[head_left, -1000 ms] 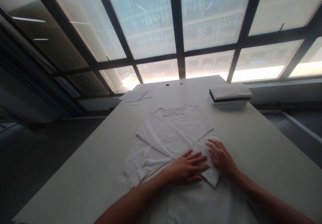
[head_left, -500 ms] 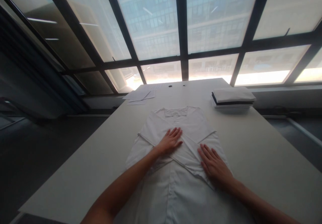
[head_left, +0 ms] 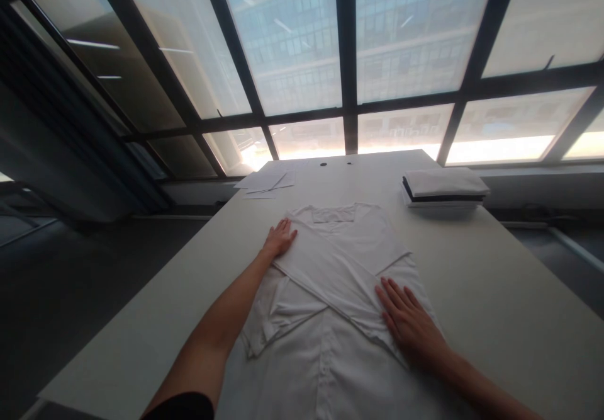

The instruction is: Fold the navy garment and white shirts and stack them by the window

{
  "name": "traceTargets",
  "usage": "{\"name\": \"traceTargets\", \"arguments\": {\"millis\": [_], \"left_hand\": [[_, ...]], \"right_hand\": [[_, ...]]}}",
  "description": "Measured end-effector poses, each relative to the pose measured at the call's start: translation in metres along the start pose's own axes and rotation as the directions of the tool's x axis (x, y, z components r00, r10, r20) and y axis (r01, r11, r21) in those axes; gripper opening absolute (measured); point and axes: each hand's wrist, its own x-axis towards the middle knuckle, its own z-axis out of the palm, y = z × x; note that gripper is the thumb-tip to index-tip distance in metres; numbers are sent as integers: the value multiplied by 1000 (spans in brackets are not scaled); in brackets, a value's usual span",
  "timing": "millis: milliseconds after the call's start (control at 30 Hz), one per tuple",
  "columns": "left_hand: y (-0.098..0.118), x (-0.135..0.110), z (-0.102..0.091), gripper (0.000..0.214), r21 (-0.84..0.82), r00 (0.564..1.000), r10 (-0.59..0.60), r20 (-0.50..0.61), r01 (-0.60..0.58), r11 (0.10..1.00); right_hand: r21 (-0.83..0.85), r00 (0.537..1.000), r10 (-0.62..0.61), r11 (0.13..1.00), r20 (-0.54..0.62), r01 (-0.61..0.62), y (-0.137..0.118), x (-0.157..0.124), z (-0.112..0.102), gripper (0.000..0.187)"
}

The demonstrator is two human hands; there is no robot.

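Note:
A white shirt point(head_left: 340, 262) lies flat on the pale table point(head_left: 495, 281), its sleeves folded across the body in an X. My left hand point(head_left: 280, 238) reaches far out and rests on the shirt's upper left shoulder edge, fingers extended. My right hand point(head_left: 409, 322) lies flat, fingers spread, on the crossed sleeve at the shirt's right side.
A stack of folded garments point(head_left: 443, 187) sits at the table's far right. Loose sheets of paper point(head_left: 264, 182) lie at the far left corner. Two small round holes point(head_left: 336, 164) mark the far edge. Large windows rise behind the table; dark floor lies to the left.
My left hand has slid from the crossed sleeves up and left to the shirt's shoulder. My right hand has stayed flat on the sleeve, shifting only slightly.

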Motion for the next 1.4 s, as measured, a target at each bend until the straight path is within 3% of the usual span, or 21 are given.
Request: {"name": "traceTargets", "arguments": {"millis": [200, 400, 567, 767, 833, 933, 1033, 1100, 1167, 1400], "left_hand": [[0, 27, -2, 67, 16, 994, -105, -34, 106, 994], [10, 51, 3, 65, -28, 998, -8, -64, 7, 1000], [0, 70, 4, 65, -52, 996, -84, -27, 83, 995], [-4, 73, 4, 63, -51, 986, -140, -87, 136, 989], [-1, 69, 3, 59, -22, 975, -78, -206, 75, 997], [9, 61, 3, 55, 48, 918, 163, -363, -156, 987], [24, 51, 4, 53, 37, 858, 431, -280, -439, 898], [34, 45, 7, 53, -5, 810, 556, -186, -567, 824], [41, 41, 8, 55, -42, 791, 600, -121, -608, 793], [26, 47, 5, 56, -94, 838, 539, -81, -545, 833]], "right_hand": [[0, 1000, 9, 1000, 21, -9, -1, 0, -1, 54], [19, 1000, 14, 1000, 27, -14, 0, -2, 1, 54], [12, 997, 38, 999, 63, -39, -2, -2, -3, 54], [-16, 998, 21, 1000, 56, -20, -1, -1, -1, 56], [-25, 999, 25, 999, 24, -25, -1, 0, 1, 56], [-48, 998, 8, 999, -56, -10, -8, -1, 0, 56], [-57, 990, -69, 996, -122, 63, -23, -4, -4, 68], [-49, 985, -123, 992, -121, 118, -34, -8, -3, 74], [-46, 982, -155, 987, -104, 151, -42, -12, 2, 78], [-14, 981, -191, 982, -19, 191, -39, -19, 12, 83]]}}
